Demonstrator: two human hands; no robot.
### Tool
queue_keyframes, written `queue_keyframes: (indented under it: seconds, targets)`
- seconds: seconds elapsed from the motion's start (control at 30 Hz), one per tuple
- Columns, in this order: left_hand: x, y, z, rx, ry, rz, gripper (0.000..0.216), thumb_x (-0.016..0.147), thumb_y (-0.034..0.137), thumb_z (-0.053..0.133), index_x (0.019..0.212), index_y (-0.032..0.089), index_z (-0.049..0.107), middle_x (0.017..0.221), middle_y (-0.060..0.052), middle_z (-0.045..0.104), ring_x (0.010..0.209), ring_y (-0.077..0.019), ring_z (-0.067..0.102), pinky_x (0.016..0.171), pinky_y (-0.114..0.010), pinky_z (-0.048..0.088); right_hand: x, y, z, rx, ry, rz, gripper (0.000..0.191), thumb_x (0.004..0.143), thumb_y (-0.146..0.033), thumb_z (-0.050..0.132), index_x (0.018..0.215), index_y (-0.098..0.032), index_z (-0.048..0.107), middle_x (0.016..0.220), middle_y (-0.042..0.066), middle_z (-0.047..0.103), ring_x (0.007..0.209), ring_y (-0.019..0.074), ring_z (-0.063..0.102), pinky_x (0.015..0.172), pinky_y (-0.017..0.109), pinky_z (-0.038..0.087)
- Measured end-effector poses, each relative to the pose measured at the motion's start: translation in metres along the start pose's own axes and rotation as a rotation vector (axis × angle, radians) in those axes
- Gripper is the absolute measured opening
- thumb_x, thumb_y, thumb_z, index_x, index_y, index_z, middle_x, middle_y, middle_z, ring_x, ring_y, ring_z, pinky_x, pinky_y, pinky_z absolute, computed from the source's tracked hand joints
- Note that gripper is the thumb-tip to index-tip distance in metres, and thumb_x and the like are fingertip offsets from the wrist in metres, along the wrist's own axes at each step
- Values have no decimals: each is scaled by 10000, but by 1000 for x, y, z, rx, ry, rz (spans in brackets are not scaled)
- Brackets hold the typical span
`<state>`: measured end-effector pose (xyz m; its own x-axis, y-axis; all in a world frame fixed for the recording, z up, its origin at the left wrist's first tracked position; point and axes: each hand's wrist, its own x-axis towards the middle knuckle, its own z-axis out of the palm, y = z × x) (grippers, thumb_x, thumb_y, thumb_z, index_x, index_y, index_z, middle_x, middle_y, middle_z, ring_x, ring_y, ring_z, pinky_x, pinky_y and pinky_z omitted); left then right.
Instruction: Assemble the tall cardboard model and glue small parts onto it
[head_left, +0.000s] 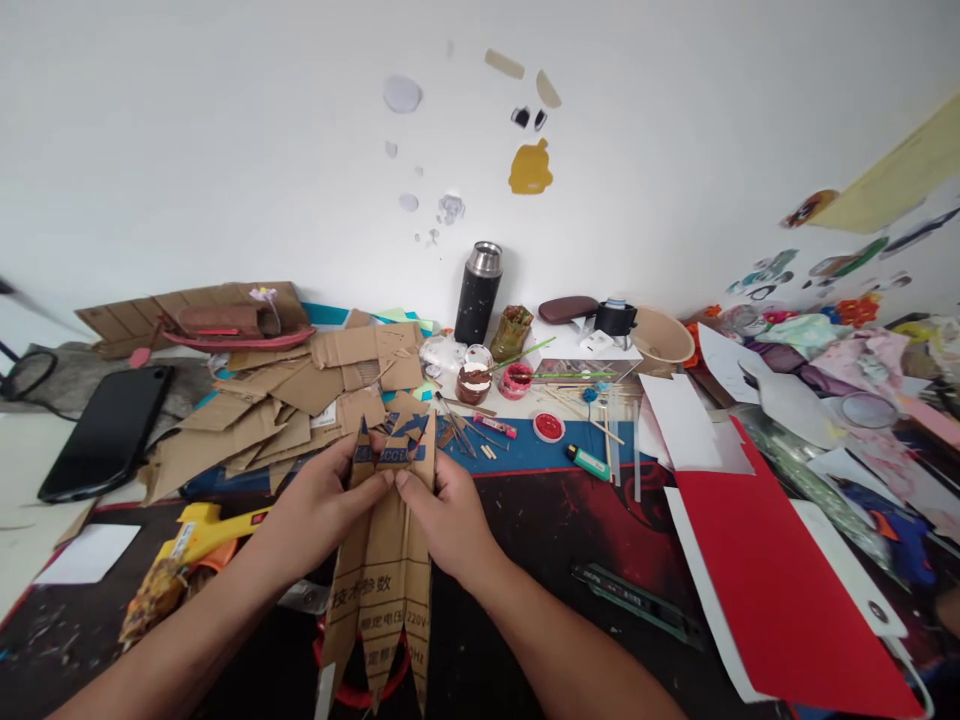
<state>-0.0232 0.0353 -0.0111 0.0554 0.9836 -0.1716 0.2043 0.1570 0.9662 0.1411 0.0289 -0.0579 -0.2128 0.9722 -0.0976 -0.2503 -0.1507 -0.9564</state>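
My left hand (319, 512) and right hand (450, 520) both grip a printed cardboard piece (382, 590), thumbs meeting on its upper part and fingers curled behind it. The cardboard is held upright above the front edge of the worktop (540, 520), near the middle, its long folded strips pointing down toward me. Just left of my left hand lies a yellow glue gun (202, 530); beyond it, toward the left edge, a black phone (105, 430). Behind the hands, cardboard scraps (277, 405) are heaped toward the back edge. Right of my right hand lies a cutter (637, 600), with a red sheet (772, 580) at the front right corner. Farther back sit a green lighter (589, 462) and a red lid (549, 427), and a black flask (478, 295) stands at the back edge.
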Motion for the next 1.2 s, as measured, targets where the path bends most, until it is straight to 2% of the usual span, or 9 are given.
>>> queue_keyframes:
  seconds: [0.17,0.3,0.43,0.57,0.67,0.77,0.9,1.07,1.2]
  targets:
    - [-3,1,-2,-130,-32,-123,671,714,725,929,1158,235,814,1137,-113,912,959,-383,846,947,-533,694,-2,-10,3,98,-5,32,360,910,-423,787,1223,-247,804,1239,73,871,1290,366,789,1118,513,612]
    - [-6,1,-4,-162,10,-96,699,718,712,942,1227,252,813,1225,-124,904,1057,-402,851,987,-540,689,-3,-12,4,107,4,26,337,907,-430,800,1198,-261,804,1220,71,870,1265,362,798,1116,520,615]
    - [-6,3,-2,-140,13,-47,668,711,709,947,1179,246,834,1231,-131,902,1141,-424,834,1044,-557,672,-2,-9,1,77,14,15,324,907,-458,811,1160,-257,790,1182,66,869,1211,345,805,1101,500,622]
    - [-4,2,1,-142,-1,-51,650,704,701,951,1157,248,841,1190,-117,910,1096,-414,840,1053,-564,669,0,-7,-3,10,30,19,296,918,-460,789,1114,-239,772,1200,75,858,1161,333,807,1067,480,627]
    - [-2,0,2,-177,2,-64,633,679,698,964,1116,257,844,1131,-102,915,1057,-407,845,1039,-565,674,0,-8,-1,24,26,16,308,902,-422,778,1153,-244,770,1249,75,851,1242,348,787,1097,483,613]
    - [-1,-1,2,-188,14,-71,645,680,701,958,1130,256,830,1162,-108,910,1057,-405,846,1033,-563,675,0,-12,3,58,11,-5,340,884,-393,770,1196,-256,777,1269,64,847,1308,351,765,1142,482,593]
    - [-1,-1,1,-155,39,-85,677,664,709,945,1135,244,803,1203,-122,904,1100,-419,838,1034,-557,672,-1,-14,6,82,-6,6,360,873,-426,778,1192,-260,797,1201,57,851,1206,337,795,1127,480,606]
    - [-3,3,2,-128,15,-38,555,703,643,921,1086,260,801,1199,-109,903,1118,-415,829,1070,-545,654,0,-12,6,79,-8,1,329,860,-416,763,1153,-277,814,1178,48,857,1150,331,800,1112,482,609]
    - [-3,0,4,-81,47,8,525,719,629,908,1084,264,811,1190,-103,901,1149,-421,816,1080,-543,645,0,-11,6,64,6,1,328,843,-404,752,1140,-286,820,1171,28,866,1112,327,798,1101,485,612]
